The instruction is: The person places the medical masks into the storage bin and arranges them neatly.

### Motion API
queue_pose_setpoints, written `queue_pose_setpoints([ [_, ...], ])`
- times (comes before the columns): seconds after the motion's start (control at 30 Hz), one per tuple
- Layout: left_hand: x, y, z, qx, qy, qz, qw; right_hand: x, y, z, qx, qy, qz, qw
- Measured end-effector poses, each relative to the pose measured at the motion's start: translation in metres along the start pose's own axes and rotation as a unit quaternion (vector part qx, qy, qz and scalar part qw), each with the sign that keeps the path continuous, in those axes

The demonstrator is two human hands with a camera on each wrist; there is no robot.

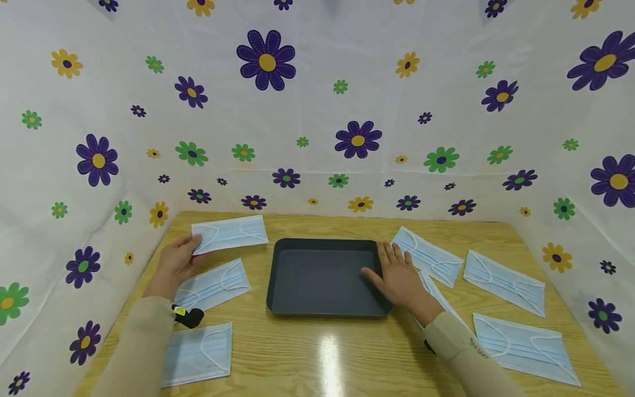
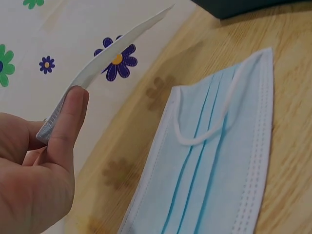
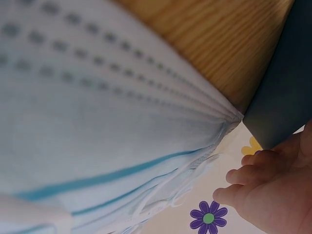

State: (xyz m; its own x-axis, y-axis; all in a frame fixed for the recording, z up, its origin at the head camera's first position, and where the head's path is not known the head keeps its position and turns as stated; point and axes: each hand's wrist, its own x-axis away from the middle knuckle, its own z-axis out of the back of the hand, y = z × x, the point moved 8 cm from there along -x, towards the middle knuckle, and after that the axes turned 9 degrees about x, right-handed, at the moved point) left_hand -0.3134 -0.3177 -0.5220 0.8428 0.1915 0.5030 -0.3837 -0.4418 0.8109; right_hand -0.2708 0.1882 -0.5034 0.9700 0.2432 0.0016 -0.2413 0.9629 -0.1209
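My left hand (image 1: 175,263) pinches one end of a light blue face mask (image 1: 232,234) between thumb and fingers. In the left wrist view that held mask (image 2: 108,54) is seen edge-on, raised off the table. Under it lies a second face mask (image 1: 218,284), its ear loop facing up. My right hand (image 1: 401,277) rests on the right rim of a dark grey rectangular tray (image 1: 322,281), fingers extended. Nothing lies in the tray. Beside that hand are a face mask (image 1: 428,256) at the tray's far right corner and another face mask (image 1: 441,298), partly hidden under the forearm.
Another face mask (image 1: 200,355) lies at the near left, partly behind the left sleeve. Two more, a far mask (image 1: 506,282) and a near mask (image 1: 526,348), lie on the right of the wooden table (image 1: 283,358). A flowered cloth (image 1: 307,99) surrounds the table's back and sides.
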Motion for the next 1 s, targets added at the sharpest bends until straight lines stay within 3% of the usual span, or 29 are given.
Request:
queue_pose_setpoints([
  [0.4,0.020,-0.005,-0.025,0.021,-0.080,-0.019,0.9964,-0.001,0.002,-0.001,0.006,0.001,0.002,1.0000],
  [0.8,0.030,-0.019,-0.040,0.006,-0.118,-0.019,0.9928,-0.001,0.002,0.000,0.005,-0.001,-0.001,1.0000],
  [1.0,0.039,-0.026,-0.052,-0.010,-0.134,-0.036,0.9903,0.000,0.001,-0.001,0.004,-0.005,0.000,1.0000],
])
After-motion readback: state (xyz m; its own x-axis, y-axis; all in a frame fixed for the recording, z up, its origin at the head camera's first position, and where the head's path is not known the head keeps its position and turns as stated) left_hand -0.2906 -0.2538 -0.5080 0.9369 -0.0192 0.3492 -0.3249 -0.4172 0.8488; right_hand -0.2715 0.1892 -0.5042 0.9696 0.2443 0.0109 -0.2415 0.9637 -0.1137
